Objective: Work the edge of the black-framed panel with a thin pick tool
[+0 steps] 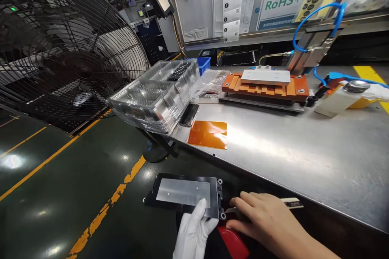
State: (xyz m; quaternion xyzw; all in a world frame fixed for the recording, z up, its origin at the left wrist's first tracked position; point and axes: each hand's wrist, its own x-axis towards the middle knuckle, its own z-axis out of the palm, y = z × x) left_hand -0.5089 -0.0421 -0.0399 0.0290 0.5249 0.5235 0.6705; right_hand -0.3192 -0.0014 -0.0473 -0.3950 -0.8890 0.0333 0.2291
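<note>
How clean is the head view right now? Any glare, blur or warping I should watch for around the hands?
Head view: wide-angle warping bends the fan and table edge; strong glare washes across the steel table and spots the floor; the flat black part mirrors light on its panel. The left hand in its white glove and the bare right hand look sharp enough, low in frame.

Black framed panel (pixel 185 192), silvery centre, held flat below table edge; tweezers (pixel 234 210) at its corner.

White-gloved left hand (pixel 194 230) grips black framed panel (pixel 185 192) below steel table (pixel 304 149) edge, bare right hand (pixel 264 220) pinching tweezers (pixel 232 210) at panel's corner, orange film (pixel 208 134) on table.
</note>
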